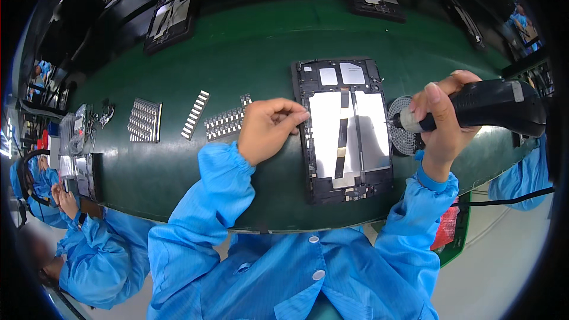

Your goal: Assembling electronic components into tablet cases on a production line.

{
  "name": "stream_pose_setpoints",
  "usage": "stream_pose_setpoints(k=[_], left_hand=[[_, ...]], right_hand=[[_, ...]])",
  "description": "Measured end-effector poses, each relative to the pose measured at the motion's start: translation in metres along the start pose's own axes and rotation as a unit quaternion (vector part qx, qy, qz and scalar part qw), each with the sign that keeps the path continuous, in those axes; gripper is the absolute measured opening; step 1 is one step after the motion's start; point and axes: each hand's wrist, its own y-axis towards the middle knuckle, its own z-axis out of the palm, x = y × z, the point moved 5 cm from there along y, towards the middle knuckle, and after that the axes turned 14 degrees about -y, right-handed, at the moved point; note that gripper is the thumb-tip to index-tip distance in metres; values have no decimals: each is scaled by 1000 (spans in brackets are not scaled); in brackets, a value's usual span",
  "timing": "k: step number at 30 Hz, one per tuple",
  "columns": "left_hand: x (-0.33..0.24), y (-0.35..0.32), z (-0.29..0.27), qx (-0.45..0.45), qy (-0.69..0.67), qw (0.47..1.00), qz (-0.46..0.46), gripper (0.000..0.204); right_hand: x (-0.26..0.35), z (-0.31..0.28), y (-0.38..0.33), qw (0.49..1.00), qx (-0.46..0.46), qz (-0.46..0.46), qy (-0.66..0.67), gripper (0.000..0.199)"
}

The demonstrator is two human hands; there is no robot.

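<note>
In front of me an opened tablet (323, 142) lies on the green bench mat, its silver battery plates and black frame facing up. My left hand (269, 130) is at its left edge, thumb and forefinger pinched together; whatever they hold, if anything, is too small to make out. A black electric screwdriver (495, 106) is gripped in my right hand (441, 121), lying nearly level with its pale nose toward the tablet's right edge. Under that nose sits a round perforated screw tray (405, 133), partly hidden by the hand and tool.
Left of my left hand are strips of small metal parts (224, 123), a single strip (195, 115) and a stacked block (144, 121). More tablets (170, 21) lie along the far side. A co-worker (106, 249) sits at left. A green crate (459, 237) stands below the bench at right.
</note>
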Motion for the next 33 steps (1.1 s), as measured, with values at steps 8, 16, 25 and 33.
stream_pose_setpoints(k=[8,16,25,33], left_hand=[[0,19,-1,-11,86,993,81,9],[-3,24,-2,75,-18,988,-135,16],[2,26,-2,101,-5,985,-139,17],[1,28,-5,104,-35,982,-155,19]], right_hand=[[10,41,-6,998,62,-2,19,41],[6,90,-8,988,155,7,3,40],[-17,107,-12,989,118,69,48,33],[-22,114,-10,989,121,73,35,33]])
